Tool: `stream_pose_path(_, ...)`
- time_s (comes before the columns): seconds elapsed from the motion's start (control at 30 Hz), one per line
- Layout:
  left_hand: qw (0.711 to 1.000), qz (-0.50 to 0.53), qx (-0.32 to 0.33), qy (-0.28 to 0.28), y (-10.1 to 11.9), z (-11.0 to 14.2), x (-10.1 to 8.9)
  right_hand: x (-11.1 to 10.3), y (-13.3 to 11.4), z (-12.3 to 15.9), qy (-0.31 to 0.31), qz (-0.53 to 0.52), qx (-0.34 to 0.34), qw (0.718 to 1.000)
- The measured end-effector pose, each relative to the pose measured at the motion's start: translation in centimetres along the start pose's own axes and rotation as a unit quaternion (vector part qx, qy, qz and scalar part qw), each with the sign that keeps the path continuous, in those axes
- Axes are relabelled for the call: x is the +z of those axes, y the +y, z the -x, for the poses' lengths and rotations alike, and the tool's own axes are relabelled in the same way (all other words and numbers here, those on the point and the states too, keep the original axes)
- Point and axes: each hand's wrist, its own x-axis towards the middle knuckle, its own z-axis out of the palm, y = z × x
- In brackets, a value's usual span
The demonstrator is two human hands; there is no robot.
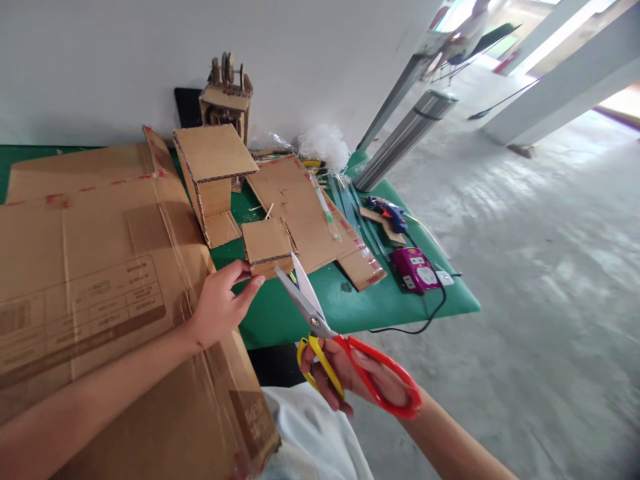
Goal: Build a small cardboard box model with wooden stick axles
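Scissors (315, 321), blades (300, 302) apart, near box edge (270, 259)

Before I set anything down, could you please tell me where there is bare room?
The widest bare patch is at the front of the green tabletop, between the held scissors and the purple socket box, with the cardboard sheet behind; a cord trails at its right end. Farther back is crowded, around the glue gun, clear sticks and crumpled plastic.

We record red-and-yellow-handled scissors (315, 323) and a brown cardboard box (267, 241) at centre, green tabletop (280, 317), brown sheet (107, 267) with darker print at left, purple socket block (409, 261) right of centre.
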Motion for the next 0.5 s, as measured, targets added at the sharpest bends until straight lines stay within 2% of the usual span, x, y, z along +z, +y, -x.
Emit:
stream_pose_path(0.17, 0.999, -0.046, -0.010, 0.021, 0.2, -0.3, -0.3, -0.3, 0.3, 0.1, 0.009, 0.035, -0.026, 0.999)
stream_pose_path(0.33, 0.997, 0.060, -0.050, -0.018, -0.2, -0.3, 0.0, -1.1, 1.2, 0.3, -0.016, 0.029, -0.055, 0.998)
stream_pose_path(0.5, 0.992, 0.107, -0.067, -0.013, -0.5, -0.2, 0.1, -1.6, 2.3, -0.2, -0.025, -0.001, -0.052, 0.998)
